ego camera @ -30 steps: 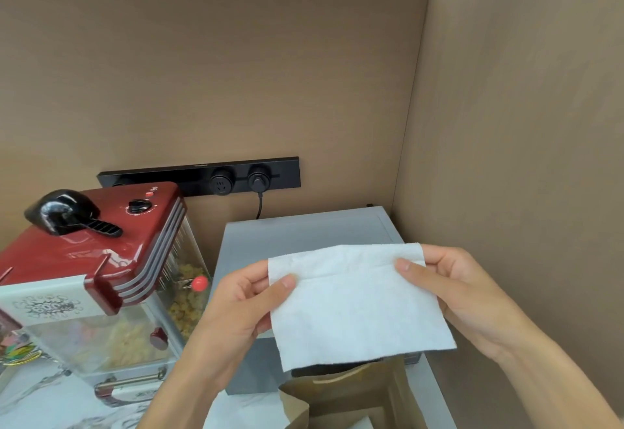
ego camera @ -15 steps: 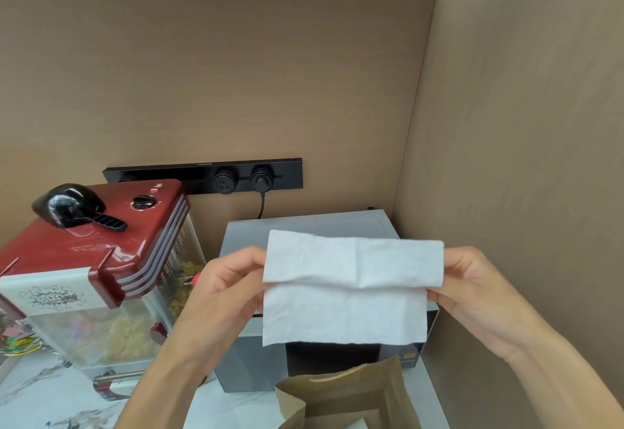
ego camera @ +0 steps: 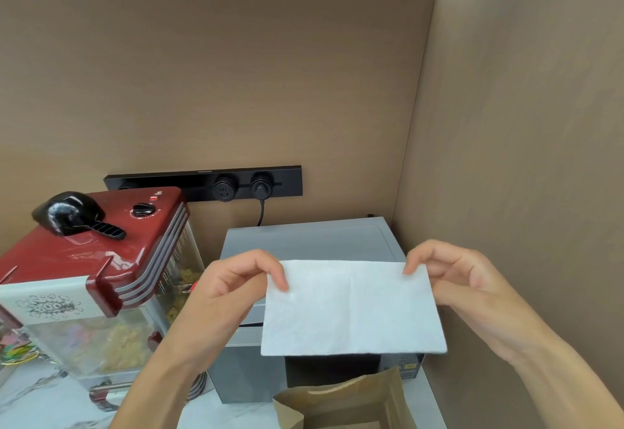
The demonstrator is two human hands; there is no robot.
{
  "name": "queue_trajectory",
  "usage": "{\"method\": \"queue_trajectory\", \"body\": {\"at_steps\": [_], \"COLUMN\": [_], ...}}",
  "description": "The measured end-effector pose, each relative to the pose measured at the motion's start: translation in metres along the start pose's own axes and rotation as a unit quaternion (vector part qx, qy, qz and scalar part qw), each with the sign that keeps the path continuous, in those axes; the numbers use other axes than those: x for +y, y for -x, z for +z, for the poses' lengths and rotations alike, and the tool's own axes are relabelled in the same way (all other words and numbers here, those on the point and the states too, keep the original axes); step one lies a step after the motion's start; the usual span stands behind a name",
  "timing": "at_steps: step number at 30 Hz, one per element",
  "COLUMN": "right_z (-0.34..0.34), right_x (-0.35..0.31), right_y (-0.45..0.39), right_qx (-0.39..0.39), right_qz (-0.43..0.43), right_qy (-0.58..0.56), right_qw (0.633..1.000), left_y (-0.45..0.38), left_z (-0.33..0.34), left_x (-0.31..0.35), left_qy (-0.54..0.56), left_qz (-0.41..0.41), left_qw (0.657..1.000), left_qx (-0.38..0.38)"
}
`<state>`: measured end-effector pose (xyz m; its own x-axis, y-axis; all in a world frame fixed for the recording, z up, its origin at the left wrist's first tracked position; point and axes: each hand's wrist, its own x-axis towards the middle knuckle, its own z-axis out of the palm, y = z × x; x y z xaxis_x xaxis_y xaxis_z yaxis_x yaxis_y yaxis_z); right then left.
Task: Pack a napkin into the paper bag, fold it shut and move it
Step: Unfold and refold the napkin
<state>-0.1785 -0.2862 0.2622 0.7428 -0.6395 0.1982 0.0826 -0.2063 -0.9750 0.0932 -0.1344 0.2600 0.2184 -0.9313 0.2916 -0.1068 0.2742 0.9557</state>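
Note:
A white napkin (ego camera: 353, 307), folded into a flat rectangle, hangs in the air in front of me. My left hand (ego camera: 233, 290) pinches its top left corner and my right hand (ego camera: 462, 287) pinches its top right corner. Directly below the napkin, at the bottom edge of the view, stands a brown paper bag (ego camera: 347, 401) with its mouth open upward. Only the bag's top rim shows.
A grey box-shaped appliance (ego camera: 310, 239) sits behind the napkin in the corner. A red popcorn machine (ego camera: 91, 260) with a black scoop (ego camera: 72, 214) on top stands at the left on the marble counter (ego camera: 37, 405). Brown partition walls (ego camera: 523, 158) close off the back and right.
The napkin has been folded over from a larger sheet into a smaller flat rectangle. Both hands now pinch its top corners, and the view has tilted down a little.

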Motion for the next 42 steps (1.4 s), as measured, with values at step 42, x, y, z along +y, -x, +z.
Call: {"method": "queue_trajectory", "body": {"at_steps": [42], "right_z": [0.059], "right_x": [0.007], "right_y": [-0.017], "right_qx": [0.091], "right_qz": [0.028], "right_qy": [-0.059], "right_qw": [0.994], "left_y": [-0.010], "left_z": [0.060], "left_x": [-0.021], "left_qy": [0.012], "left_qz": [-0.102], "left_qw": [0.992], "left_qx": [0.075]}}
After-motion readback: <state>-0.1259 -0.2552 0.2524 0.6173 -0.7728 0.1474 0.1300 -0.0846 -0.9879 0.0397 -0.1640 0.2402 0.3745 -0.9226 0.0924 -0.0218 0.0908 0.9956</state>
